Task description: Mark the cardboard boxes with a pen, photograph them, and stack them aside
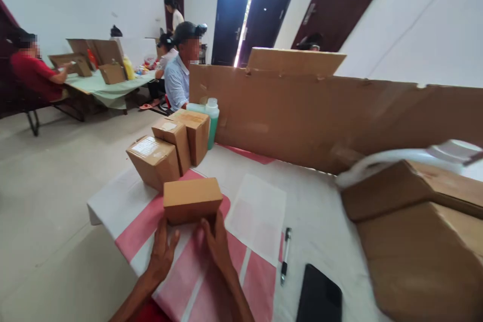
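A small plain cardboard box (pixel 192 201) is at the near side of the table, its long side facing me. My left hand (pixel 162 254) grips its lower left corner, with the thumb held apart from the fingers. On the other end, my right hand (pixel 218 239) has its fingers along the right side and its thumb near the front bottom edge. The fingertips are partly hidden behind the box. Just beyond it stand three more cardboard boxes: one with a white label (pixel 153 158), a narrower one (pixel 175 138) and another at the back (pixel 192 128).
A bottle of green liquid (pixel 213 123) stands behind the boxes, before a tall cardboard panel (pixel 279 115). White paper (pixel 258 216), a pen (pixel 286 256) and a black phone (pixel 320 294) lie to the right. Large cartons (pixel 418 256) fill the right side. Other people sit beyond.
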`<state>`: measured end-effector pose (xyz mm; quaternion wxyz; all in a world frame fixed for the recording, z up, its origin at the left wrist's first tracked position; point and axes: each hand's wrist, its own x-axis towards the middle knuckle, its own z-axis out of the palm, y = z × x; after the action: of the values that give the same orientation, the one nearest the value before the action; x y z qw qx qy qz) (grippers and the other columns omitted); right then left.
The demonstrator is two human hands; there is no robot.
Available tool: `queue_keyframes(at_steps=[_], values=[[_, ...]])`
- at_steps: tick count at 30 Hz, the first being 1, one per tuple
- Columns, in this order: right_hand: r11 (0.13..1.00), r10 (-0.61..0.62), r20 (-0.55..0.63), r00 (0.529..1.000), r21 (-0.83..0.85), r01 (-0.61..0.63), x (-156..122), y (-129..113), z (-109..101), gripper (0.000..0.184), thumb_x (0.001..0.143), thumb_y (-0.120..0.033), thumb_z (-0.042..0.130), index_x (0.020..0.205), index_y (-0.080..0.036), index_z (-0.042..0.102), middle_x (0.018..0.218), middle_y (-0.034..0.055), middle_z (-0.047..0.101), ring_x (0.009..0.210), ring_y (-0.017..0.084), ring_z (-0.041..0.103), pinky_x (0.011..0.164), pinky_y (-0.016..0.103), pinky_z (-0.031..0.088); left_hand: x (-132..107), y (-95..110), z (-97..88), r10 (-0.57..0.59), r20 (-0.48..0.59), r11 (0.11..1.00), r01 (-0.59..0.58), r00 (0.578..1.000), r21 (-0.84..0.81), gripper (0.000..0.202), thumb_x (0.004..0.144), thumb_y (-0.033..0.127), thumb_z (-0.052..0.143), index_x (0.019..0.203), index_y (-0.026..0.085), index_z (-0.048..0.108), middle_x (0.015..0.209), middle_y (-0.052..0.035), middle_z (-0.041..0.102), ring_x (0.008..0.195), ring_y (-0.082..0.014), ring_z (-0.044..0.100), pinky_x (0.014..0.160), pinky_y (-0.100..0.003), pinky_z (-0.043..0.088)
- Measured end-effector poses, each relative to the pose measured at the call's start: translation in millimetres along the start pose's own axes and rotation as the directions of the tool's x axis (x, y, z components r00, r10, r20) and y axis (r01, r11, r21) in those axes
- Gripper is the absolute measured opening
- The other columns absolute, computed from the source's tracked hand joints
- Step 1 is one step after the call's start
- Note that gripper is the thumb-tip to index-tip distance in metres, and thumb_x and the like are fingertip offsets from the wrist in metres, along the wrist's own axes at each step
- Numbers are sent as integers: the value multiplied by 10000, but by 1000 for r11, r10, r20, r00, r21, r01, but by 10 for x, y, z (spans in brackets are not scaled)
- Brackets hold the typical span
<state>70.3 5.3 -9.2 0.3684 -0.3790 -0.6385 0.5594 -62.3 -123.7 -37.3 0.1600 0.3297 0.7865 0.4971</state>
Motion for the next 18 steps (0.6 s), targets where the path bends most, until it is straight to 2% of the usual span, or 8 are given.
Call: queue_keyframes(at_steps=[2,3,6,9,12,14,15,18], values=[[998,57,-124,991,18,-55,-45,-21,-379,606,938,-554,559,1438,-220,487,1404,127,597,1307,286,542,1124,462,401,-217,166,101,80,154,996,-85,985,30,697,1004,567,401,1598,220,285,1629,-142,350,1546,-321,262,1267,-573,207],[997,79,-173,982,38,-74,-64,-37,-571,569,927,-559,579,1380,-216,536,1351,123,632,1256,286,571,1101,454,414,-287,270,132,144,229,987,-155,963,31,686,1014,537,396,1611,232,250,1630,-141,330,1541,-316,266,1261,-572,225],[987,131,-238,962,123,-104,-88,-68,-1029,471,917,-587,591,1195,-209,634,1221,102,694,1124,262,624,1000,397,473,-378,600,212,364,406,913,-407,839,22,738,1000,484,469,1634,272,155,1559,-162,351,1485,-343,336,1204,-591,328],[972,183,-252,950,189,-137,-79,-24,-1236,519,927,-665,508,1046,-185,665,1033,88,734,902,228,670,807,348,535,-384,880,330,555,461,763,-645,692,49,832,958,453,574,1638,293,121,1495,-182,375,1439,-389,359,1161,-614,362],[960,220,-271,937,230,-159,-92,64,-1298,602,911,-730,465,1017,-174,670,898,67,735,739,201,657,669,316,522,-367,1071,461,654,443,634,-763,614,122,861,957,412,599,1640,286,90,1568,-191,287,1491,-402,278,1179,-591,345],[958,235,-303,924,230,-169,-136,112,-1337,639,893,-757,466,993,-166,687,840,59,730,691,199,638,634,313,506,-328,1151,522,660,450,609,-780,601,147,852,972,398,579,1641,261,69,1620,-195,229,1525,-390,226,1194,-566,333],[959,241,-320,916,222,-174,-167,126,-1362,649,886,-761,474,972,-158,699,823,60,729,689,205,633,636,318,502,-296,1178,543,653,452,617,-773,607,148,841,981,392,563,1641,248,61,1632,-197,223,1533,-379,218,1199,-558,327],[968,234,-362,902,175,-181,-262,119,-1432,639,880,-737,520,957,-143,743,894,90,751,834,253,652,765,357,510,-155,1205,584,614,415,690,-712,671,131,783,1005,375,519,1635,249,72,1622,-185,279,1527,-333,259,1209,-553,312]])
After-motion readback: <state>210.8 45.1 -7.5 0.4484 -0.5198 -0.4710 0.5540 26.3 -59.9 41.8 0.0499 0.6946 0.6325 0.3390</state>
